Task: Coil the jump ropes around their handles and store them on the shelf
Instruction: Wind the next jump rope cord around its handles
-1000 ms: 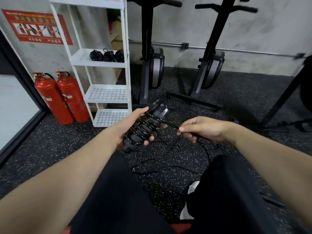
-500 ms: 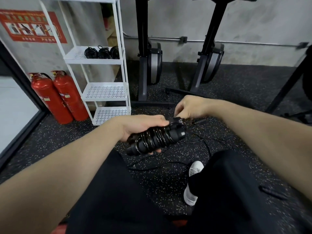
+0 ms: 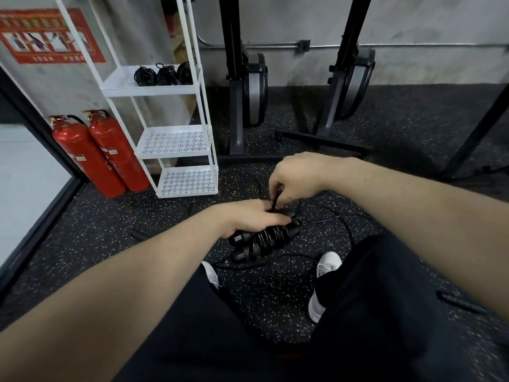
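Observation:
My left hand (image 3: 252,216) grips from above a pair of black jump rope handles (image 3: 261,241) with black cord coiled around them. Just above the bundle's far end, my right hand (image 3: 296,180) pinches the loose black cord (image 3: 338,220), which trails onto the floor to the right. A white shelf unit (image 3: 176,143) stands at the left against the wall. Three coiled black jump ropes (image 3: 162,75) lie on its upper tier.
Two red fire extinguishers (image 3: 102,155) stand left of the shelf. Two black exercise machines (image 3: 248,92) stand against the back wall. Loose black handles (image 3: 460,301) lie on the speckled rubber floor at right and at left (image 3: 137,234). My knees and white shoes fill the foreground.
The bundle has dropped lower and turned more level. My right hand has swung from beside the bundle to above its far end, drawing the cord with it. The view has tilted downward.

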Available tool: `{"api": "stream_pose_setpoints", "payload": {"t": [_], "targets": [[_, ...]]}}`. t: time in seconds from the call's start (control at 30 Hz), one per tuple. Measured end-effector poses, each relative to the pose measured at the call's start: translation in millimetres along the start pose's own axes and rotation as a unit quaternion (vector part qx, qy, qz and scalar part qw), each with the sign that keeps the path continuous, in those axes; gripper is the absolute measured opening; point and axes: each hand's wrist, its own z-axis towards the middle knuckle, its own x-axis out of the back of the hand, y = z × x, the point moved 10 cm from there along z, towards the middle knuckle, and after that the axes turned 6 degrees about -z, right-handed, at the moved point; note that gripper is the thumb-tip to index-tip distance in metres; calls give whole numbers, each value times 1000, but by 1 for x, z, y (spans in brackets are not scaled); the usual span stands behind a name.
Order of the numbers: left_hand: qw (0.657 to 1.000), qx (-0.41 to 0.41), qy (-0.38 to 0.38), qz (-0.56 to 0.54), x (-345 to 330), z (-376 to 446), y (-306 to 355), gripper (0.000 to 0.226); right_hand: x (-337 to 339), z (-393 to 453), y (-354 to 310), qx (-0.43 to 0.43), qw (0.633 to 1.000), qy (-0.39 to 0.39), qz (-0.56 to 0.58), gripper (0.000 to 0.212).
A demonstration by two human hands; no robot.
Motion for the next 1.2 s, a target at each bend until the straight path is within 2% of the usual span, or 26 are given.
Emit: {"api": "stream_pose_setpoints", "payload": {"t": [0.1, 0.2, 0.33, 0.4, 0.47, 0.63, 0.83, 0.97, 1.07, 1.2], "targets": [[999, -15, 42, -23, 1, 10, -3, 47, -16, -1, 6, -26, 997, -41, 56, 15], [991, -6, 49, -121, -7, 22, -11, 39, -28, 0, 7, -39, 997, -55, 46, 16], [970, 11, 80, -231, -12, 30, -23, 48, -45, 0, 8, -59, 991, -85, 80, 28], [955, 7, 92, -281, -13, 31, -27, 30, -51, -2, 6, -60, 988, -102, 100, 35], [936, 16, 93, -339, -13, 33, -36, 22, -53, -3, 7, -72, 988, -79, 110, 36], [904, 30, 117, -411, -4, 32, -49, 31, -47, -4, 16, -120, 985, 43, 119, 20], [864, 38, 118, -487, -5, 33, -64, 45, -52, -2, 20, -140, 979, 62, 135, 27], [854, 55, 107, -507, -4, 30, -72, 54, -54, -8, 10, -86, 984, 82, 132, 24], [851, 45, 74, -519, -8, 26, -67, 53, -55, -16, 8, -46, 981, 104, 160, 22], [857, 21, 18, -514, -16, 20, -55, 66, -58, -23, 7, 3, 977, 132, 165, 23]]}}
